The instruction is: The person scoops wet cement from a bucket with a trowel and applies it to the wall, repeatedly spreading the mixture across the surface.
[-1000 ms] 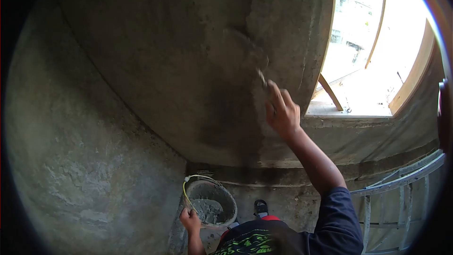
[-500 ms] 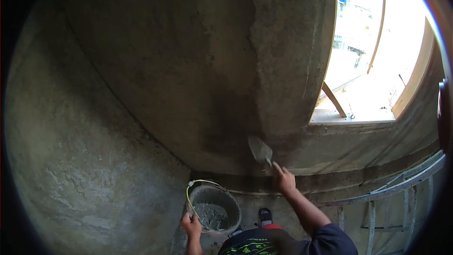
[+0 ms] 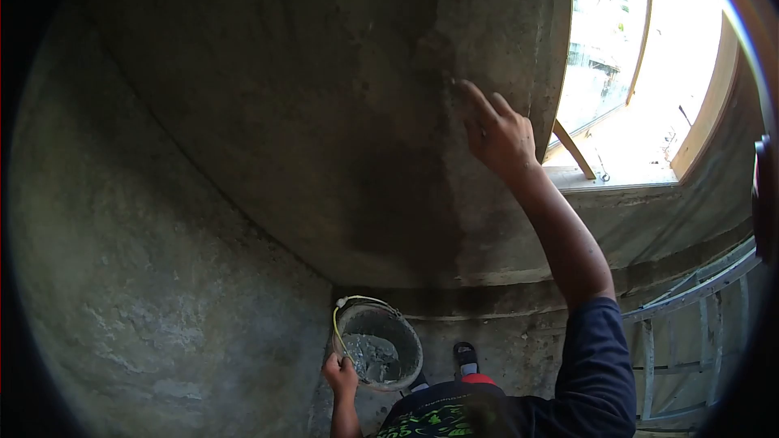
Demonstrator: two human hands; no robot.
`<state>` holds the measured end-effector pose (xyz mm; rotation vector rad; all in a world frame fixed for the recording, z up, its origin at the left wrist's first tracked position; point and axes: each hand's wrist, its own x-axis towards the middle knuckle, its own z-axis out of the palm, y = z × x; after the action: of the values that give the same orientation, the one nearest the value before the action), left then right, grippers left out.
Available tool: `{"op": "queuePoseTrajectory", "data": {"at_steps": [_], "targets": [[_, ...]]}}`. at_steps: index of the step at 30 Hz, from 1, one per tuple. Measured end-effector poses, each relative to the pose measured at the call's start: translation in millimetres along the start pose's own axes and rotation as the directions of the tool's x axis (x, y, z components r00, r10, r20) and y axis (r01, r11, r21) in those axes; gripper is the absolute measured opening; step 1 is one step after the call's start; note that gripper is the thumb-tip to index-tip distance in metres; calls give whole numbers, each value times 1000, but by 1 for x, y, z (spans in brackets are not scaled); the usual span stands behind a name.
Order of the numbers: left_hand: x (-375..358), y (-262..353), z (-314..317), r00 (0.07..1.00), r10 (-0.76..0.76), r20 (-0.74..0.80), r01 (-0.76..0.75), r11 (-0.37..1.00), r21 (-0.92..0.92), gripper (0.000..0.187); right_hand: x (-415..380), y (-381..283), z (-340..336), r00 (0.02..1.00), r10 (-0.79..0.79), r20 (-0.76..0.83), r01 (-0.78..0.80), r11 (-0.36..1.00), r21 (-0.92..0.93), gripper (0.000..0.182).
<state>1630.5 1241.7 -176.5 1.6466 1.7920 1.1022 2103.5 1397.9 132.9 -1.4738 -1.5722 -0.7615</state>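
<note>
Our left hand (image 3: 340, 373) grips the yellow handle (image 3: 336, 326) of a bucket (image 3: 412, 349) of grey mix (image 3: 371, 352), near, left of a sandal (image 3: 466, 354). Our right hand (image 3: 505, 136) is raised by the far wall (image 3: 284, 154), fingers bent; we cannot tell what it holds. Green lettering (image 3: 443, 417) on our dark shirt (image 3: 596, 361) is too blurred to read.

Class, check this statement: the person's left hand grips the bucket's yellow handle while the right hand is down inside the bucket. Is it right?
Not quite. The head view shows the right hand raised in front of the wall, outside the bucket. The left hand does grip the yellow handle.
</note>
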Motion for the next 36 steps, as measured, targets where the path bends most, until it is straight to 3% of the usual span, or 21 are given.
{"op": "queuePoseTrajectory", "data": {"at_steps": [1,5,9,11,15,17,18,21,24,28,33,36], "targets": [[1,-2,-1,1000,1,2,-1,1000,1,23,-8,1,3,1000,2,0,-2,1000,-1,51],[-3,-7,2,999,-32,5,32,999,-23,23,-101,11,26,945,8,327,34,992,-123,58],[1,-15,3,997,-59,43,61,997,-36,21,-239,24,56,787,64,614,35,988,-148,65],[-1,-11,0,998,-40,42,40,999,5,21,-291,16,51,678,128,723,-57,991,-123,62],[-1,-4,-1,996,-50,74,46,997,55,12,-286,-13,29,733,171,659,-209,978,-21,63],[-2,-4,1,995,-34,94,32,999,27,9,-241,-25,31,926,186,329,-244,959,145,62],[-1,-4,4,994,-50,94,50,999,2,11,-213,-31,33,955,190,227,-235,953,192,61],[-3,-4,6,997,-25,73,25,1000,1,18,-140,-45,49,976,219,8,-214,941,264,61],[-5,1,0,998,-4,57,3,1000,13,22,-95,-54,66,963,261,-65,-232,930,286,63],[-6,-14,2,999,23,26,-23,1000,0,23,-100,-50,94,951,308,4,-301,926,228,65],[-6,-10,2,999,-20,34,21,1000,-19,25,-189,-48,114,921,366,134,-385,907,170,67],[-7,-17,1,997,-56,58,57,998,-12,25,-272,-49,107,836,420,353,-486,865,123,68]]}}
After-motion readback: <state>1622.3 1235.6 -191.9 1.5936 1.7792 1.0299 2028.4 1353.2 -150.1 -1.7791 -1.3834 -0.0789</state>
